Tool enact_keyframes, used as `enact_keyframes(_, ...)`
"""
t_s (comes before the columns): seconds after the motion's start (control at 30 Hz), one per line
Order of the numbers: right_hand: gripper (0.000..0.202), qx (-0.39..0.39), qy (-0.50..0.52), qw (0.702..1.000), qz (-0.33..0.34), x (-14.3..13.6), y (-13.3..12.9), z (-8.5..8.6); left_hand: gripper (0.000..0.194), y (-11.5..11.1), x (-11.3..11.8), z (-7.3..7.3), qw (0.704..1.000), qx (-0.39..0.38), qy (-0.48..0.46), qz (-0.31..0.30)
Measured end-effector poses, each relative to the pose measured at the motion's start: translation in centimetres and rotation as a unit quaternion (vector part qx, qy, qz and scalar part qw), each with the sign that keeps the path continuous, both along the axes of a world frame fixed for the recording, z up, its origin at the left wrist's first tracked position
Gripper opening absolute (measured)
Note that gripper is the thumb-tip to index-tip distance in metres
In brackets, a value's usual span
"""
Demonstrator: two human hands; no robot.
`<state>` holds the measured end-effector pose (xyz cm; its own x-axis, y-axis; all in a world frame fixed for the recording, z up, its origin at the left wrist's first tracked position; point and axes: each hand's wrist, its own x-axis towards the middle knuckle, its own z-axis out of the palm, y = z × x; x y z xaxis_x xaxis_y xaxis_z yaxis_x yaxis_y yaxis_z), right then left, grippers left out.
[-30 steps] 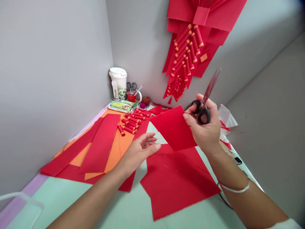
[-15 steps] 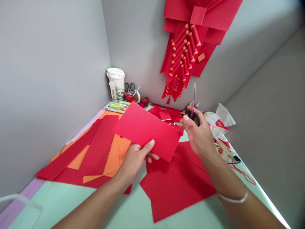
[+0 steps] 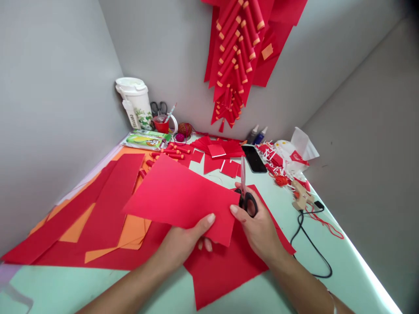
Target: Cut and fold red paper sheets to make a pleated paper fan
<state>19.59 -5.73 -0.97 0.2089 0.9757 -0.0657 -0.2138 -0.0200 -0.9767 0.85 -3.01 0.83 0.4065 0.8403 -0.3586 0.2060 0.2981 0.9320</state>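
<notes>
A flat red paper sheet [image 3: 183, 192] is pinched along its near edge by my left hand [image 3: 186, 242], thumb on top and fingers underneath. My right hand [image 3: 253, 222] is closed around black-handled scissors [image 3: 250, 204], whose blades point up and away. The right thumb also touches the sheet's right edge. Below the held sheet, a larger red paper piece [image 3: 219, 279] lies on the table. To the left, red strips [image 3: 109, 200] overlap orange paper [image 3: 132, 235].
A white cup [image 3: 133, 102], a red holder [image 3: 161, 125] and yarn balls stand at the back left. A phone [image 3: 254, 158], glue bottles [image 3: 259, 136] and a glue gun [image 3: 299, 196] with black cord lie to the right. Red paper firecrackers [image 3: 238, 48] hang on the wall.
My right hand with the scissors has come down and left to the sheet's right edge. The held sheet has moved a little left and lower in view. The view itself has shifted.
</notes>
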Motion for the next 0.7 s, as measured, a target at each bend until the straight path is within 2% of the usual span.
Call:
enact_keyframes(0.1, 0.051, -0.017, 0.094, 0.995, 0.019, 0.0, -0.3, -0.4, 0.05, 0.6, 0.0, -0.1, 0.995, 0.027, -0.017, 0.095)
enact_keyframes(0.2, 0.045, -0.048, 0.204, 0.975, 0.072, -0.5, -0.8, -0.4, 0.043, 1.3, -0.2, -0.2, 0.979, 0.045, -0.068, 0.186)
enact_keyframes(0.27, 0.044, -0.06, 0.228, 0.965, 0.112, -0.8, -1.1, -0.5, 0.038, 1.5, -0.1, -0.2, 0.967, 0.031, -0.103, 0.232)
enact_keyframes(0.37, 0.05, -0.063, 0.22, 0.963, 0.145, -1.2, -1.3, -0.8, 0.032, 1.6, 0.1, 0.3, 0.939, 0.005, -0.165, 0.301)
enact_keyframes(0.43, 0.056, -0.07, 0.202, 0.966, 0.146, -1.4, -1.4, -1.1, 0.034, 1.8, 0.3, 0.6, 0.917, 0.002, -0.214, 0.336)
enact_keyframes(0.53, 0.053, -0.098, 0.157, 0.972, 0.142, -2.0, -1.7, -1.5, 0.037, 2.0, 0.2, 0.8, 0.9, -0.007, -0.262, 0.349)
enact_keyframes(0.7, 0.049, -0.104, 0.09, 0.984, 0.112, -3.2, -2.4, -1.7, 0.027, 2.3, -0.2, 0.7, 0.876, -0.043, -0.32, 0.357)
